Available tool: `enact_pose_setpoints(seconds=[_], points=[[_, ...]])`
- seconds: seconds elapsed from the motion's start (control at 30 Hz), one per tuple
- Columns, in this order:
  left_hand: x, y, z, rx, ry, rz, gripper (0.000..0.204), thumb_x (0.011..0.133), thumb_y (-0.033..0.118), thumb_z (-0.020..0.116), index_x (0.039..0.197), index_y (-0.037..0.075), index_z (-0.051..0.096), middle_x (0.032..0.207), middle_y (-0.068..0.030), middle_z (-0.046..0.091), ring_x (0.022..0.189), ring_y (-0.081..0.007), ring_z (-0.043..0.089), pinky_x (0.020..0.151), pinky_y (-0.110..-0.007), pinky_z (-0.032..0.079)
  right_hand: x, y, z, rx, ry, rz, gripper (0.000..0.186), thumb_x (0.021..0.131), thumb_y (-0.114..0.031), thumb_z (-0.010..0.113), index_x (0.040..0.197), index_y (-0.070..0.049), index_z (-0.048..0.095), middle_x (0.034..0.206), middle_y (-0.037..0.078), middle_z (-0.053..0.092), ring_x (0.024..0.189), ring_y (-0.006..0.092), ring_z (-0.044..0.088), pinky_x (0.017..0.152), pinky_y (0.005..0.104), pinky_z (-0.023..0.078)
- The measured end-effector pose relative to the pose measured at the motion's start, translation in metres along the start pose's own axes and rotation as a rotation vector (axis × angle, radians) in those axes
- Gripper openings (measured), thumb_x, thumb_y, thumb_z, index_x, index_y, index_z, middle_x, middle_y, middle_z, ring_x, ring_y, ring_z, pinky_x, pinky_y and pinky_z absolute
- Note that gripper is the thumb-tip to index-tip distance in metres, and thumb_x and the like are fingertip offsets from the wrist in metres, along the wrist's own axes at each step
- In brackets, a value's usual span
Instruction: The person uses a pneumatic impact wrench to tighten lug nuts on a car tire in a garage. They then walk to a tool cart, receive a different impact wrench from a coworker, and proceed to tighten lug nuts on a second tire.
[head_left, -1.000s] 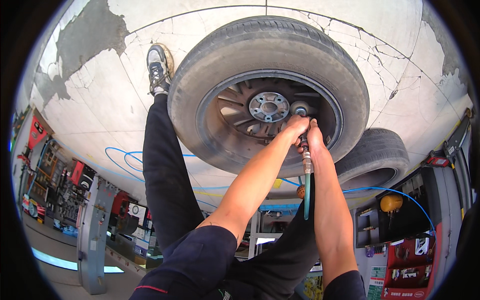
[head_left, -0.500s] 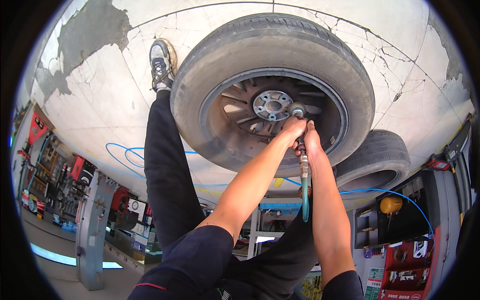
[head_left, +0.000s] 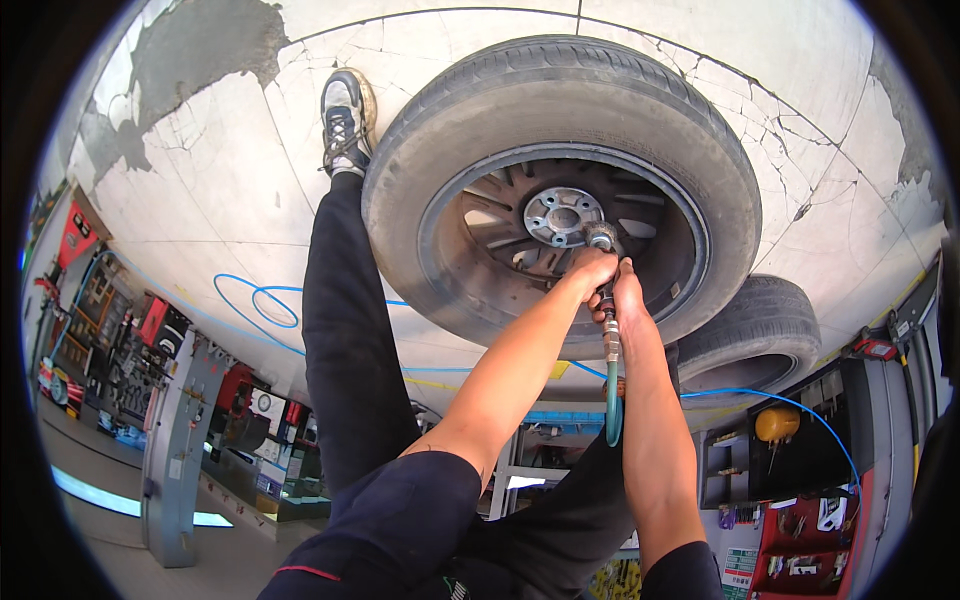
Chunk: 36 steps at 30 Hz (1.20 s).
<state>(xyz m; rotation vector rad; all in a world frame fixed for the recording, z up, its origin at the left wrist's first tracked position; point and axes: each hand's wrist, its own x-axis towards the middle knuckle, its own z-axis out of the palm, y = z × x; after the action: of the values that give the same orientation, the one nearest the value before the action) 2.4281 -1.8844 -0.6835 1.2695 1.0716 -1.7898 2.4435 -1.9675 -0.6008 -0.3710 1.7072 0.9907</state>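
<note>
A car wheel [head_left: 560, 110] with a dusty tyre lies tilted before me, its inner side facing up. Both my hands are wrapped around an air grinder [head_left: 611, 335] with a round wire brush head [head_left: 600, 236]. The head sits at the lower right edge of the bare metal hub face [head_left: 563, 217]; whether it touches is hard to tell. My left hand [head_left: 592, 268] grips nearer the head, and my right hand [head_left: 628, 292] closes on the body beside it. A green air hose [head_left: 613, 405] hangs from the tool's rear fitting. My fingers hide part of the tool.
My left shoe [head_left: 346, 120] stands left of the wheel. A second tyre [head_left: 750, 335] lies at its lower right. Blue hose [head_left: 255, 300] loops on the cracked floor. A grey post [head_left: 178, 460] stands lower left, and a red tool cabinet [head_left: 810, 545] lower right.
The brush head has shifted a little down and left relative to the hub face. The whole scene sits slightly farther right in the view. Both hands keep their grip.
</note>
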Motion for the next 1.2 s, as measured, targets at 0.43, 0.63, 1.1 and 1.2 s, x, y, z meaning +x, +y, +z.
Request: enact_pose_setpoints(seconds=[0.43, 0.63, 1.1, 1.2], points=[[-0.087, -0.073, -0.046, -0.225, -0.155, -0.149, 0.030, 0.091, 0.037, 0.054, 0.090, 0.007, 0.058, 0.072, -0.0082, 0.060, 0.054, -0.0202, 0.058, 0.042, -0.039, 0.047, -0.057, 0.116, 0.016, 0.140, -0.091, -0.034, 0.055, 0.095, -0.060, 0.036, 0.084, -0.009, 0.051, 0.061, 0.005, 0.054, 0.045, 0.0138, 0.050, 0.035, 0.0266, 0.038], [-0.130, -0.072, -0.093, -0.246, 0.336, -0.057, 0.029, 0.092, 0.031, 0.055, 0.098, 0.002, 0.053, 0.068, -0.0112, 0.055, 0.051, -0.0266, 0.057, 0.042, -0.044, 0.049, -0.143, 0.178, 0.044, -0.608, -0.026, -0.122, 0.045, 0.097, -0.045, 0.041, 0.114, -0.005, 0.051, 0.078, 0.012, 0.061, 0.061, 0.0242, 0.061, 0.051, 0.0404, 0.049], [-0.181, -0.064, -0.066, -0.707, -0.083, 0.068, 0.030, 0.086, 0.034, 0.064, 0.098, 0.013, 0.045, 0.066, -0.0070, 0.052, 0.047, -0.0198, 0.053, 0.039, -0.036, 0.047, -0.180, 0.198, 0.046, -0.205, 0.054, -0.217, 0.033, 0.096, -0.035, 0.042, 0.111, -0.007, 0.052, 0.053, 0.005, 0.043, 0.041, 0.0163, 0.043, 0.039, 0.0350, 0.036], [-0.180, -0.062, -0.052, -0.569, -0.117, 0.035, 0.032, 0.085, 0.035, 0.066, 0.098, 0.013, 0.046, 0.069, -0.0073, 0.052, 0.049, -0.0195, 0.053, 0.042, -0.035, 0.047, -0.182, 0.206, 0.041, 0.147, -0.052, -0.091, 0.030, 0.097, -0.034, 0.038, 0.108, -0.009, 0.049, 0.048, -0.003, 0.029, 0.034, 0.0096, 0.029, 0.032, 0.0288, 0.024]])
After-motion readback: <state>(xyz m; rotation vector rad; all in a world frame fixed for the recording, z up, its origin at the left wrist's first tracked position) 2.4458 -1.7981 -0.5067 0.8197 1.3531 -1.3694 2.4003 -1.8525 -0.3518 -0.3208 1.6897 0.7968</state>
